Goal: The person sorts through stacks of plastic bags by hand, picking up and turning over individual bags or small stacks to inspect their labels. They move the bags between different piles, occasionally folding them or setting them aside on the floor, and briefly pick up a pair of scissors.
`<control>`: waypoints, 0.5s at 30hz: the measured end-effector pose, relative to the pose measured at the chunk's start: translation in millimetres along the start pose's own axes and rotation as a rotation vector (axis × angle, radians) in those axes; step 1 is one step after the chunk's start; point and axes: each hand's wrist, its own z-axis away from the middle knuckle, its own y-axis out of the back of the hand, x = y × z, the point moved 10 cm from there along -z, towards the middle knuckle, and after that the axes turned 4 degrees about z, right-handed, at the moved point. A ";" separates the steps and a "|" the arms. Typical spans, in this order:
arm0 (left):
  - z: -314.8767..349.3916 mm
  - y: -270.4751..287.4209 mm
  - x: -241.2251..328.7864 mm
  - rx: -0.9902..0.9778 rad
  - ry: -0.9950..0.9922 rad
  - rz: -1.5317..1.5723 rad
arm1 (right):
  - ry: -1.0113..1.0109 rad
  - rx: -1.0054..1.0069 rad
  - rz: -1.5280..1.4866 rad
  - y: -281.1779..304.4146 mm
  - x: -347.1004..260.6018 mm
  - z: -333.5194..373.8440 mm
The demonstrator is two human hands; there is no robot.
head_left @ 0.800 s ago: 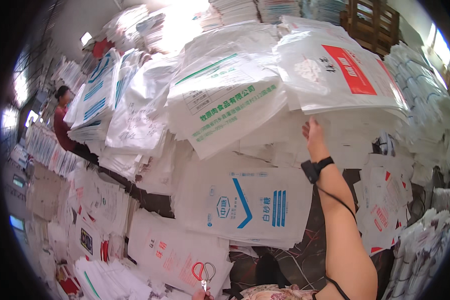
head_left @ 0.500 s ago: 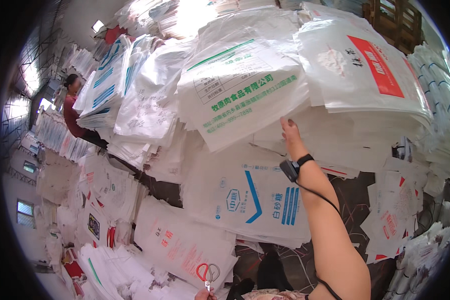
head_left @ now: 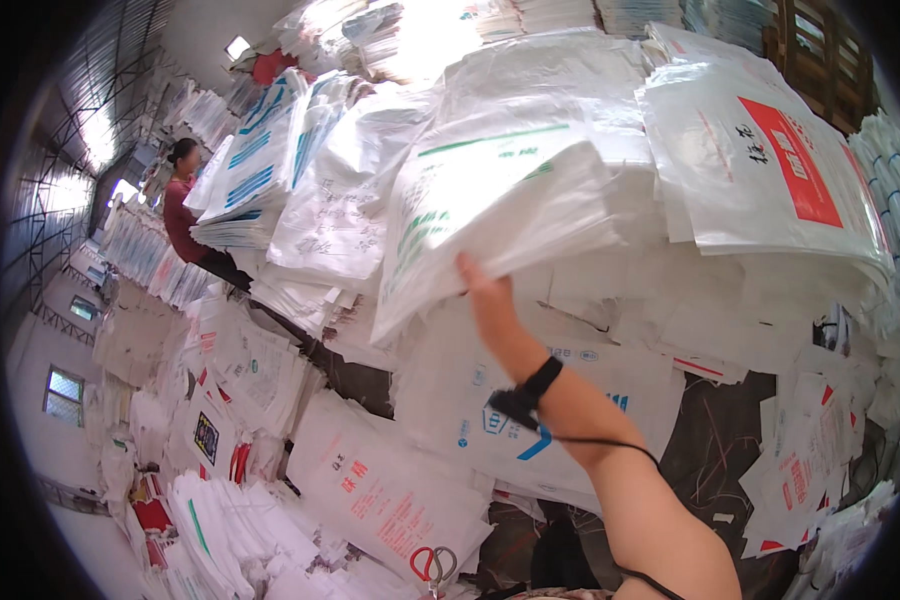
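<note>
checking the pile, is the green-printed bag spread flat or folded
Partly folded: the green-printed bag curls up and over on its right side, hiding part of its print.

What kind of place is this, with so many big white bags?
Probably a warehouse or workshop, though I can't be sure which. Flat, printed white sacks lie in big piles all around, a slatted wooden frame stands at the back, and bare metal roof beams show overhead.
</note>
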 end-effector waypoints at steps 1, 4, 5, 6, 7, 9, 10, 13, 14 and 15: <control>6.0 -7.7 3.7 0.004 0.005 0.001 | 0.019 -0.025 0.012 -17.3 2.3 23.3; 15.5 -9.1 23.7 -0.036 -0.247 -0.425 | -0.008 -0.105 -0.022 -79.8 -5.9 66.8; 26.9 -19.8 34.5 -0.079 -0.498 -0.860 | -0.053 -0.154 -0.065 -101.0 -12.0 83.6; 25.4 -11.9 29.5 -0.069 -0.495 -0.845 | -0.062 -0.169 -0.063 -116.5 -24.2 90.8; 17.5 -0.2 21.0 -0.047 -0.444 -0.750 | -0.039 -0.283 0.013 -145.4 -44.1 91.5; -1.2 22.2 -2.6 0.014 -0.344 -0.535 | -0.033 -0.462 0.048 -201.4 -79.9 97.6; -7.8 29.9 -17.2 0.036 -0.295 -0.423 | -0.045 -0.516 0.014 -221.9 -102.0 100.9; 3.7 50.1 -41.4 0.074 -0.274 -0.221 | 0.122 -0.598 -0.008 -274.0 -174.2 120.9; 6.3 43.5 -44.5 0.060 -0.305 -0.163 | 0.158 -0.656 0.076 -286.7 -196.9 125.5; 3.2 53.1 -39.6 0.061 -0.311 -0.138 | 0.197 -0.656 0.096 -299.5 -221.2 132.4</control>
